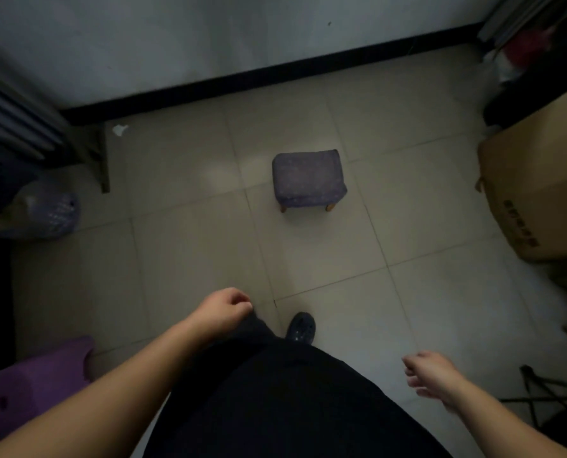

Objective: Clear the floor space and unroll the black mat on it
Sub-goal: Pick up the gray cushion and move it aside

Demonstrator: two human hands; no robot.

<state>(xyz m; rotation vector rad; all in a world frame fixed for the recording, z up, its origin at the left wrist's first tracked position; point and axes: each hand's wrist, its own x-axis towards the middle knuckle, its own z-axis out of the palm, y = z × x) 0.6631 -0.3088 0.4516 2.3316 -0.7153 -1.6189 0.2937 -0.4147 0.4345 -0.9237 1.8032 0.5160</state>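
1. A tiled floor point(183, 259) is seen from above in dim light, with the person's dark clothing filling the lower middle.
2. A small purple padded stool point(309, 179) stands on wooden legs in the middle of the floor, well apart from both hands and straight ahead of them.
3. The black mat cannot be made out anywhere in view.
4. The left hand point(224, 310) is held low, fingers curled in, pinching the dark cloth at the leg.
5. The right hand point(430, 373) hangs to the side with fingers loosely bent, and nothing is held in it.
6. A cardboard box point(536, 193) sits at the right edge; dark printed characters are seen on its side but are too blurred to be read.
7. A pale purple mesh basket point(49, 211) lies at the left; its contents cannot be told.
8. One dark shoe point(301, 328) is seen.
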